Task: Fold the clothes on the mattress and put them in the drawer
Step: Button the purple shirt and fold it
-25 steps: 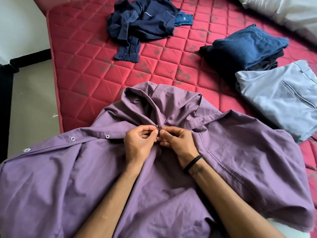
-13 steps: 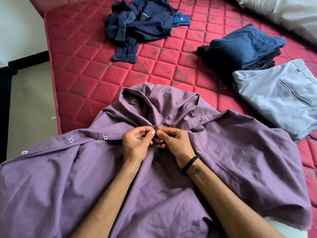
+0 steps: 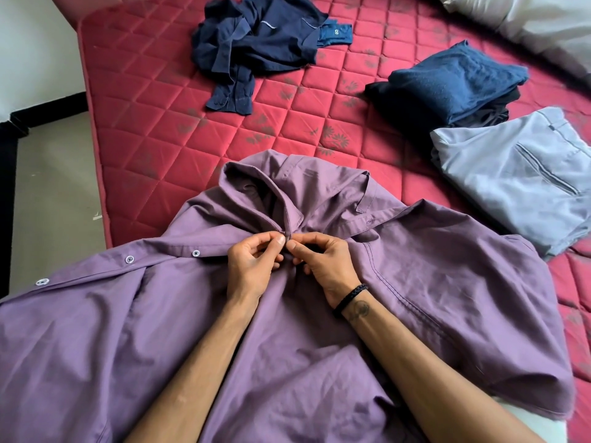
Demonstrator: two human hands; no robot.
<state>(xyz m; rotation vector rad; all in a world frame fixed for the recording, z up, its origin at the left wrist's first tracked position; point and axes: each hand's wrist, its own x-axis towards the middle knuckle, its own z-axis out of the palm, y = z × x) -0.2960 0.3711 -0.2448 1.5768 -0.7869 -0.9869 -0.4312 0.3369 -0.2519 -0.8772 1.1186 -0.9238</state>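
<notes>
Purple shirt [image 3: 415, 298]: spread at the mattress [image 3: 153, 100] near edge, collar pointing away from you, bare quilting beyond. Your left hand [image 3: 252, 266] and right hand [image 3: 326, 266] pinch its placket below the collar.

Single head-worn view, wide-angle, looks forward and steeply down from above near edge of red quilted mattress [image 3: 166, 129]. Both forearms enter from bottom, close to lens; purple shirt [image 3: 431, 298] fills near half of frame. Far side reaches white bedding at top right; floor strip along left. No second view to share scene
</notes>
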